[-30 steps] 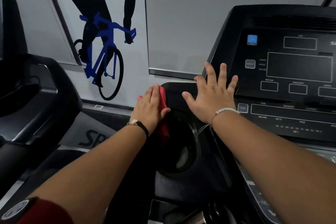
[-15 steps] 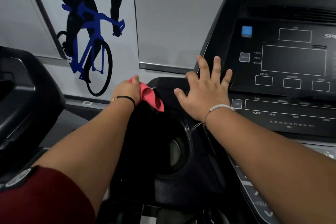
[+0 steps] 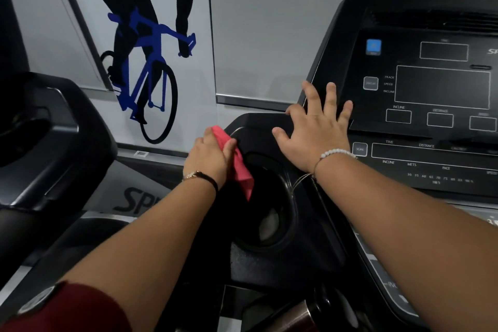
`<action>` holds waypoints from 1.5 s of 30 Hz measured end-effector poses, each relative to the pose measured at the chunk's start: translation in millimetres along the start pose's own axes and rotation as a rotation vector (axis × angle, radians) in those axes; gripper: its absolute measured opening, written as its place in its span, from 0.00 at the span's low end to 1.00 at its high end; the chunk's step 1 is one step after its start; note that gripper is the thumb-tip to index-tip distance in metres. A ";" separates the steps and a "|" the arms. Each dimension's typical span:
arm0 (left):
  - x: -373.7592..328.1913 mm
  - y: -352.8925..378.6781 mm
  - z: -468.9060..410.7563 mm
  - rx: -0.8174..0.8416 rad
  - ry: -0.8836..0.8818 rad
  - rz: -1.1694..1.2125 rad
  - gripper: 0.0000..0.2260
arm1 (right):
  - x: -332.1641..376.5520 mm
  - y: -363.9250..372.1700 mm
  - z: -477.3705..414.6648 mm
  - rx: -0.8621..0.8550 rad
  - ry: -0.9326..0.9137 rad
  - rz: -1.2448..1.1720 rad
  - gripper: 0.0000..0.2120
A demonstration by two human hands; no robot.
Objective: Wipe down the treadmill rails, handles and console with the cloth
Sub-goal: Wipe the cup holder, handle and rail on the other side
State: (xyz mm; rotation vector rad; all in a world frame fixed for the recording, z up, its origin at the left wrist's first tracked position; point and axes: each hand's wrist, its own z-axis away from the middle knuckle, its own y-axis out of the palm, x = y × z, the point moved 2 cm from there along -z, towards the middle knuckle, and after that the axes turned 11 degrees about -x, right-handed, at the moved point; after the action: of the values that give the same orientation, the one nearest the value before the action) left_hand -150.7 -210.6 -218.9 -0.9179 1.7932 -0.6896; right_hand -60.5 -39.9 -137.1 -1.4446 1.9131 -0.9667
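- Fingers of the left hand pinch the pink cloth at the cup holder rim; its loose tail could snag there.
- Right hand, fingers spread flat and empty, could press console buttons.

Cyclist wall graphic behind; neighbouring machine at left; metal bottle below.

The cloth is soft pink fabric. The console is glossy black plastic; the cup holder is smooth, shiny plastic; the bracelet is pearly beads.
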 end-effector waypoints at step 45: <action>53.4 -19.6 -6.1 0.231 -0.197 -0.270 0.16 | -0.5 -0.5 -0.1 -0.014 0.005 -0.005 0.23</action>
State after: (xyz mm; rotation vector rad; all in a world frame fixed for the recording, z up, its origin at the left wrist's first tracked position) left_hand -164.0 -265.5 -228.0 -1.0412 1.3976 -0.9228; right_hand -60.2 -39.4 -136.6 -1.4565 1.9249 -0.9619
